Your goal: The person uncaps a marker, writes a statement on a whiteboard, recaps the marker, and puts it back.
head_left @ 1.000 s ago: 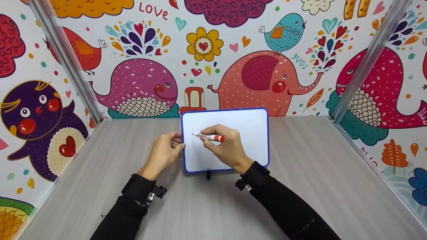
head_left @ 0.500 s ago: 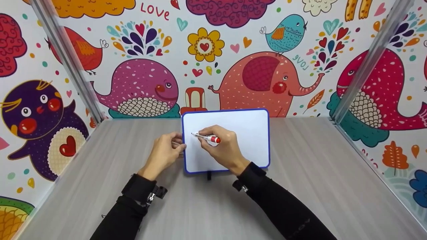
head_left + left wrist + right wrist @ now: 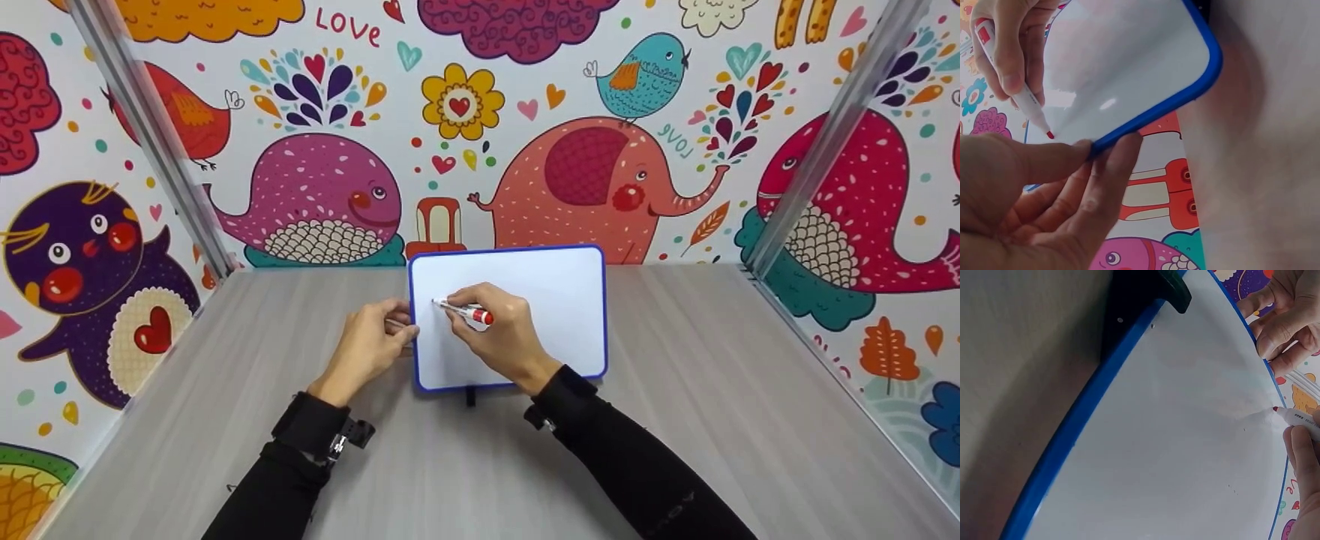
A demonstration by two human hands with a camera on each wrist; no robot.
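Note:
A small whiteboard (image 3: 555,300) with a blue rim stands tilted back on a black stand (image 3: 470,395), whose clip (image 3: 1176,292) hooks over the rim in the right wrist view. My left hand (image 3: 367,345) pinches the board's left edge, thumb on the front and fingers behind, as the left wrist view shows. In my right hand (image 3: 506,330) I hold a white marker (image 3: 1030,104) with a red tip and red end, gripped like a pen. Its tip is at the upper left part of the board; whether it touches I cannot tell. I make out no drawn line.
The board stands on a grey wood-grain table (image 3: 675,420). Behind it rises a wall (image 3: 450,172) printed with cartoon animals, with metal posts (image 3: 150,135) at the corners. Black straps with small cameras (image 3: 352,435) sit on both wrists.
My right hand has shifted slightly left with the marker, and the marker's red end has tipped down a little. My left hand stays on the board's edge.

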